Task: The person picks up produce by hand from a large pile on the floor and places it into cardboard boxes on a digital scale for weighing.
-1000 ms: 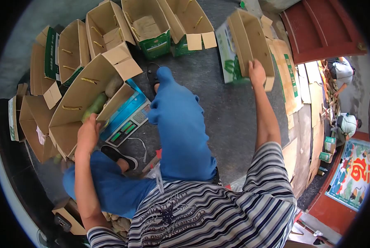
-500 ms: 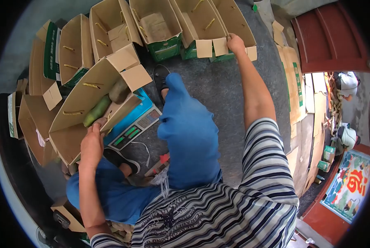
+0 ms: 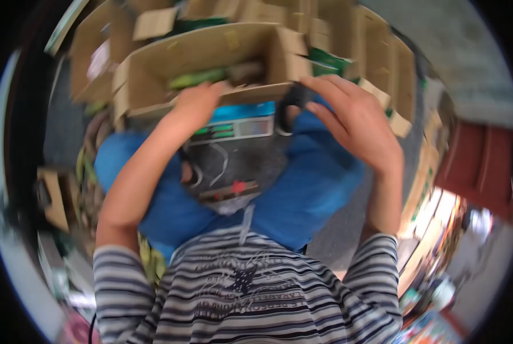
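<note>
Cardboard box (image 3: 210, 57) seated on blue scale (image 3: 233, 123), long axis left-right, straight ahead of both hands. Left hand (image 3: 196, 103) closed on near wall, mid-length. Right hand (image 3: 354, 123) open, fingers spread, empty, just off box's right end. Green vegetables (image 3: 202, 77) seen inside.

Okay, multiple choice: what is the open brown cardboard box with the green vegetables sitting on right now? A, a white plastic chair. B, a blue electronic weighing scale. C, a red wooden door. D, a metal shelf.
B: the open brown cardboard box with the green vegetables inside sits above the blue electronic weighing scale, whose display panel shows just below the box, under the left hand.
</note>
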A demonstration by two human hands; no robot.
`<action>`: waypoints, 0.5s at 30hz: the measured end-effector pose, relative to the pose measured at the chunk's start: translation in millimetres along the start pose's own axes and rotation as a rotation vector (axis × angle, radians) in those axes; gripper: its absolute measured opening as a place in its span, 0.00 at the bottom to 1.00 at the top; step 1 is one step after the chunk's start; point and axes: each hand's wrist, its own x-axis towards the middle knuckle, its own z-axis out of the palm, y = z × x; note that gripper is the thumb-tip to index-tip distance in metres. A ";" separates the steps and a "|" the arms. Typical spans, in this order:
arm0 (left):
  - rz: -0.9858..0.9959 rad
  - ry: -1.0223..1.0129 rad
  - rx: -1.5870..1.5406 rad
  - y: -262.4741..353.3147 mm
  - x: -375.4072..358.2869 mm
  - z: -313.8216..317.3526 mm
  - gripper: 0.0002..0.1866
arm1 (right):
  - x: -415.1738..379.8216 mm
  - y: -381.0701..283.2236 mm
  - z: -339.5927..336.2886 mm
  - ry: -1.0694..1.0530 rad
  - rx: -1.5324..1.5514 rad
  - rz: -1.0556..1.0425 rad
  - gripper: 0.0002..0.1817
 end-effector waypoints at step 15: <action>-0.330 0.630 -0.202 -155.8 -151.1 -21.2 0.17 | 81.3 -5.1 138.3 -0.352 -0.320 -0.226 0.19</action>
